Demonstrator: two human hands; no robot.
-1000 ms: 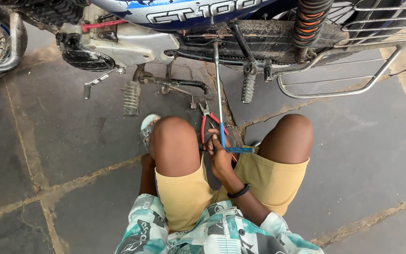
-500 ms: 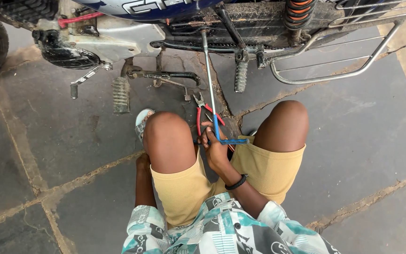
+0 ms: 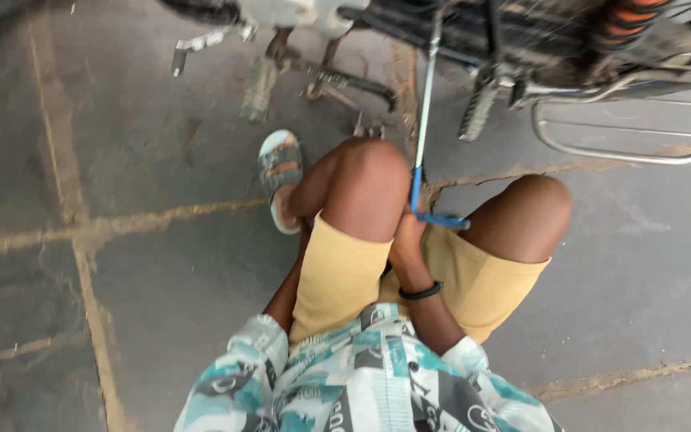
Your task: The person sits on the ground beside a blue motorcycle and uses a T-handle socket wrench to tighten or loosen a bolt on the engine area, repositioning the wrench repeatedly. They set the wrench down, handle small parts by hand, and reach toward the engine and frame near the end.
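The right hand is gripping a long blue-handled tool, fingers wrapped around it, reaching up under the motorcycle. Grey cracked stone paving is lying below; the left hand is hidden.

Your shorts are plain mustard yellow; your shirt carries a busy print of teal, white, grey and black; the band on your right wrist is black; your sandal is pale teal with grey straps. The long tool has a silver shaft and a bright blue handle; the motorcycle frame is dark, with an orange spring and a chrome rack; the paving is dark grey with sandy yellow joints.
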